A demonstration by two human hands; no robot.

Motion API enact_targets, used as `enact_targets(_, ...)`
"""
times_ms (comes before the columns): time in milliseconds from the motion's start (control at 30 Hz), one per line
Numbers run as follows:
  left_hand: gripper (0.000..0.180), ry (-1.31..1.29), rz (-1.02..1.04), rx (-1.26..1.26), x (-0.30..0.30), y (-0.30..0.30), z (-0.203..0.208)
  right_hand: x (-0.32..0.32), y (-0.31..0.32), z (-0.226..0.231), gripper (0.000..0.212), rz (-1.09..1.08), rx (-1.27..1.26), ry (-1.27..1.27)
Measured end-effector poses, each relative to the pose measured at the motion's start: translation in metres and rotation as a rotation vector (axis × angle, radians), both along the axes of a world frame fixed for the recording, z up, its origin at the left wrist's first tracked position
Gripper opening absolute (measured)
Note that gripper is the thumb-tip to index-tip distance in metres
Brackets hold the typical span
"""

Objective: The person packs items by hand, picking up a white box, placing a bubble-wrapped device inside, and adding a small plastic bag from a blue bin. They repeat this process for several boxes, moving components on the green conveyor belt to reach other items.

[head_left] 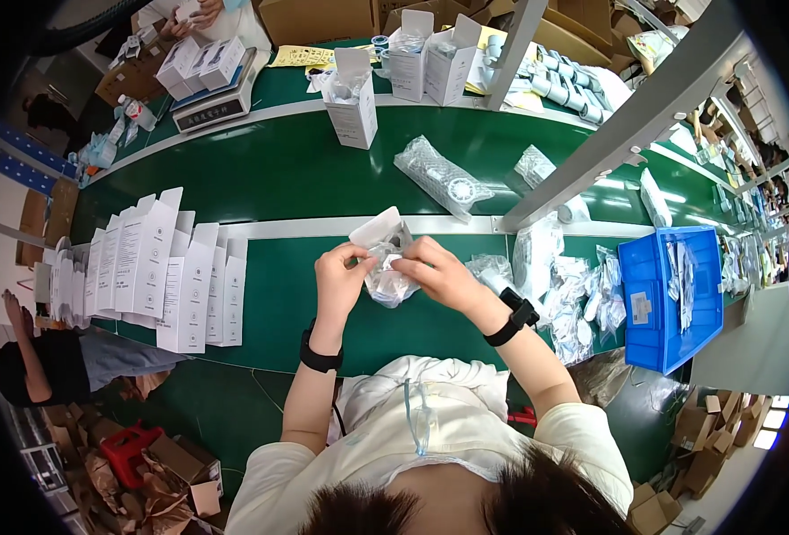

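Between my hands is a small white box with its flap up. Clear plastic bagging bulges from it toward me, and its contents are hard to make out. My left hand pinches the bagging from the left with thumb and forefinger. From the right, my right hand closes its fingers on the same bagging, near a small white patch. Both wrists wear black bands. Just right of my right hand lie clear-bagged parts on the green bench.
Rows of open white boxes stand at left. A blue bin sits right, beside a pile of bagged parts. A bubble-wrapped item and an open box are on the green surface ahead. A metal post slants across the right.
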State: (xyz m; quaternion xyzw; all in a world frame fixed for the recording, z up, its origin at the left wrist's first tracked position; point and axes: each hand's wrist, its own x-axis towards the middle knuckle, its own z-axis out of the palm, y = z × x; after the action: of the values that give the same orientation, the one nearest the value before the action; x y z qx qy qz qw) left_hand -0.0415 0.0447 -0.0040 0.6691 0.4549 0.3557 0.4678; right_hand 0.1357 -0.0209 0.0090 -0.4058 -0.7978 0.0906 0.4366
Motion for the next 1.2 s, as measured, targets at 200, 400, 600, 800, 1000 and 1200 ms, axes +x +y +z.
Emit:
enact_targets(200,0.011,-0.075,-0.006,-0.036,0.005,-0.001,-0.004,0.016,-0.005,0.018,0.03,0.166,-0.002,-0.184)
enact_targets(400,0.011,-0.043,-0.039,-0.041,0.005,-0.004,0.001,0.013,0.0,0.018,0.021,0.143,-0.111,-0.069)
enact_targets(600,0.011,0.001,-0.038,0.012,0.003,-0.007,0.004,0.008,0.009,0.014,0.015,0.149,-0.159,-0.346)
enact_targets(800,0.012,-0.145,-0.098,-0.041,-0.002,-0.014,0.023,0.017,0.002,0.017,0.022,0.152,-0.248,-0.455)
enact_targets(1000,0.079,1.018,0.663,0.872,-0.158,0.058,0.124,0.019,-0.014,-0.03,0.041,-0.081,-0.176,0.004)
enact_targets(1200,0.082,1.519,0.59,0.152,-0.26,0.103,0.107,0.011,-0.004,-0.038,0.074,0.029,-0.246,0.105)
